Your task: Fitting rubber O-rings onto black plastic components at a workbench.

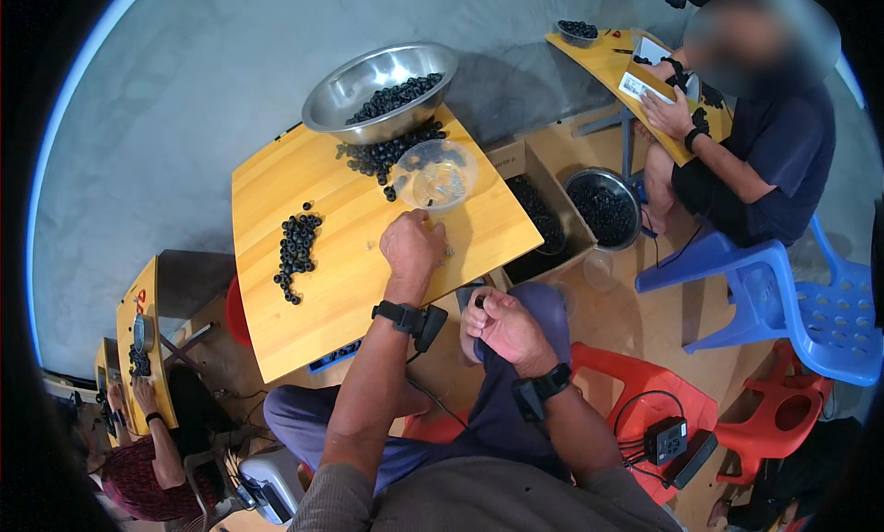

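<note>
My left hand (pixel 412 248) rests over the yellow wooden table (pixel 359 265), fingers curled together next to a clear plastic bowl (pixel 436 175). Whatever those fingers hold, if anything, is too small to make out. Small clear bits lie inside that bowl. Off the table's near edge, above my lap, my right hand (pixel 509 329) is closed around a small black ring-shaped part (pixel 480 302), which shows at its fingertips. Beyond the bowl lies a pile of black ring-shaped parts (pixel 378 159). A smaller group of such parts (pixel 297 246) is spread at the table's left.
A large steel basin (pixel 331 99) with black parts stands at the table's far edge. A cardboard box (pixel 575 223) and a metal bowl (pixel 603 205) of black parts sit right of the table. A person (pixel 764 145) works at another table; a blue chair (pixel 783 292) is there.
</note>
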`<state>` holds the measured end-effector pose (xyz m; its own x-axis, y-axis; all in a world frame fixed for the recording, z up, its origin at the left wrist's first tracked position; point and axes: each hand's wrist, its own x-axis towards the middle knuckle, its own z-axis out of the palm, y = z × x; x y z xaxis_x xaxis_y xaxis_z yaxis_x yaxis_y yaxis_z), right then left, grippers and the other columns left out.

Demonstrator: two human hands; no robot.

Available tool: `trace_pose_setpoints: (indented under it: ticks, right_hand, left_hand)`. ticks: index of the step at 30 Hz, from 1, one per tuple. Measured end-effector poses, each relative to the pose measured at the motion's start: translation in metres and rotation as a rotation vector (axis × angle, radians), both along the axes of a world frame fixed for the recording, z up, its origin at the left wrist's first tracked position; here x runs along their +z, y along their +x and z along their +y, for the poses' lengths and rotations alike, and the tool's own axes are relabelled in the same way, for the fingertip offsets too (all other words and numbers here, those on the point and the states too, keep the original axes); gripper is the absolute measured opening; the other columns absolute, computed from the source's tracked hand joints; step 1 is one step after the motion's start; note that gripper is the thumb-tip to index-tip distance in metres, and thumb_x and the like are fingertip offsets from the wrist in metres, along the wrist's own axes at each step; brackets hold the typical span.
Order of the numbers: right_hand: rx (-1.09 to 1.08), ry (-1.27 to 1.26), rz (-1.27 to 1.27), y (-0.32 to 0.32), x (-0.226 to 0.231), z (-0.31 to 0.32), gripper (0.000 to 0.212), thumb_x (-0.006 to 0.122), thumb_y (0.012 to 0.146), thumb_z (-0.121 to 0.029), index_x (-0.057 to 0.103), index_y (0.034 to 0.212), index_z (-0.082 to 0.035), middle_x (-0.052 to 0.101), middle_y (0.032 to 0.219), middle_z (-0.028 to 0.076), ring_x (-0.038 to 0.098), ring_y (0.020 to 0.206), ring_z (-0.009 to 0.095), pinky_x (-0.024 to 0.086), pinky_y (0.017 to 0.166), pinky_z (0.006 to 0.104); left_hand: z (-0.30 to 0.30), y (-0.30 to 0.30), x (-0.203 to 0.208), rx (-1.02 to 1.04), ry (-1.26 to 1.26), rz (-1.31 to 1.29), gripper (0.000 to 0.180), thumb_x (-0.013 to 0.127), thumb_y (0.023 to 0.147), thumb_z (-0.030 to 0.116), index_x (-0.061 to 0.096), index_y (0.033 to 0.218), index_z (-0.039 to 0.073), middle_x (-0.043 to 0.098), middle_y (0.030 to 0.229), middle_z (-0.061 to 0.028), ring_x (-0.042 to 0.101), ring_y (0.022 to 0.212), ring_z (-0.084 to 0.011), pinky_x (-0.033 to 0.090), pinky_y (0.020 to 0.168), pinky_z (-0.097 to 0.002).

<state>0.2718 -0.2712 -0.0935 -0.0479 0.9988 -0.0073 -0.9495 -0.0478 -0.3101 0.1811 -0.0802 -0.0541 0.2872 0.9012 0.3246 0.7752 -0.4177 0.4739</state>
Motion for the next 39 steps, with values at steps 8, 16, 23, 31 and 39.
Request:
trace_pose_setpoints:
  ticks: [8, 16, 23, 31, 39]
  right_hand:
    - [0.022, -0.003, -0.024, -0.002, 0.001, 0.001, 0.019, 0.066, 0.098, -0.017, 0.065, 0.113, -0.004, 0.056, 0.085, 0.002, 0.053, 0.081, 0.014, 0.043, 0.073, 0.0299]
    - [0.008, 0.015, -0.032, 0.001, -0.003, 0.000, 0.019, 0.065, 0.098, -0.016, 0.064, 0.113, -0.004, 0.056, 0.085, 0.002, 0.052, 0.081, 0.014, 0.044, 0.072, 0.0302]
    - [0.006, 0.007, -0.031, -0.001, -0.001, 0.001, 0.017, 0.065, 0.098, -0.015, 0.066, 0.112, -0.005, 0.056, 0.085, 0.001, 0.052, 0.080, 0.014, 0.043, 0.071, 0.0299]
    - [-0.010, -0.022, -0.052, -0.001, -0.003, 0.001, 0.016, 0.064, 0.098, -0.013, 0.066, 0.112, -0.005, 0.056, 0.087, 0.002, 0.051, 0.081, 0.014, 0.043, 0.071, 0.0295]
    - [-0.005, 0.006, -0.026, 0.001, -0.005, -0.002, 0.017, 0.064, 0.099, -0.014, 0.065, 0.113, -0.005, 0.056, 0.087, 0.002, 0.052, 0.081, 0.014, 0.043, 0.071, 0.0298]
  left_hand:
    - [0.003, 0.014, 0.001, 0.055, -0.036, 0.020, 0.037, 0.080, 0.073, 0.039, 0.080, 0.093, 0.007, 0.074, 0.079, -0.0176, 0.072, 0.077, -0.0345, 0.057, 0.074, -0.0431]
    - [0.004, 0.021, -0.004, 0.046, 0.051, -0.031, 0.021, 0.072, 0.076, 0.026, 0.077, 0.081, 0.006, 0.071, 0.073, -0.0183, 0.070, 0.069, -0.0369, 0.055, 0.066, -0.0457]
    - [0.007, 0.016, -0.006, 0.036, 0.021, 0.022, 0.026, 0.076, 0.076, 0.032, 0.079, 0.082, 0.007, 0.072, 0.075, -0.0185, 0.071, 0.071, -0.0358, 0.056, 0.068, -0.0444]
    - [0.010, 0.038, -0.002, 0.033, -0.021, 0.057, 0.034, 0.077, 0.076, 0.035, 0.075, 0.079, 0.002, 0.071, 0.082, -0.0182, 0.071, 0.074, -0.0348, 0.055, 0.069, -0.0441]
    - [0.013, 0.034, -0.014, 0.033, 0.029, 0.060, 0.023, 0.072, 0.080, 0.029, 0.076, 0.079, 0.006, 0.072, 0.083, -0.0147, 0.070, 0.075, -0.0353, 0.055, 0.069, -0.0451]
